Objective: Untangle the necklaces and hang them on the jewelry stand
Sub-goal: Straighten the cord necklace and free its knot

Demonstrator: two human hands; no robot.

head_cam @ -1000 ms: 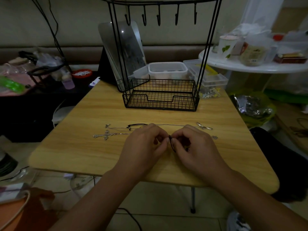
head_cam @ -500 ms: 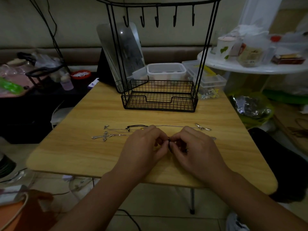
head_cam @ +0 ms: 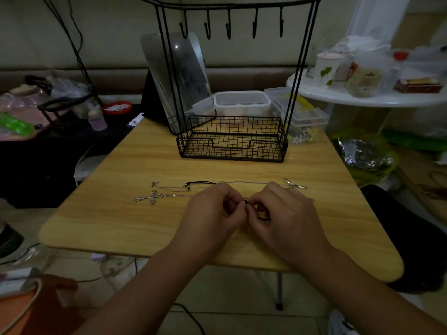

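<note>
Both hands meet over the near middle of the wooden table [head_cam: 101, 221], fingers curled. The left hand [head_cam: 212, 213] and right hand [head_cam: 285, 216] each pinch a short bit of black cord [head_cam: 246, 204] between thumb and fingertips, tips almost touching; a little more dark cord shows under the right hand's fingers. The rest of the necklaces lies flat on the table just beyond the knuckles: a silver cross pendant [head_cam: 150, 197] to the left with its thin chain running right toward the left hand, a small silver piece [head_cam: 154, 183] above it, a black cord loop [head_cam: 199, 183] beside the left hand, a thin silver chain [head_cam: 251, 183] running across behind both hands, and a silver clasp-like pendant [head_cam: 294, 184] just past the right hand. How the strands cross under the hands is hidden. The black wire jewelry stand [head_cam: 232, 141] stands at the far side of the table, basket base bare, its hooks [head_cam: 228, 27] bare too. A mirror [head_cam: 179, 76] leans behind it.
</note>
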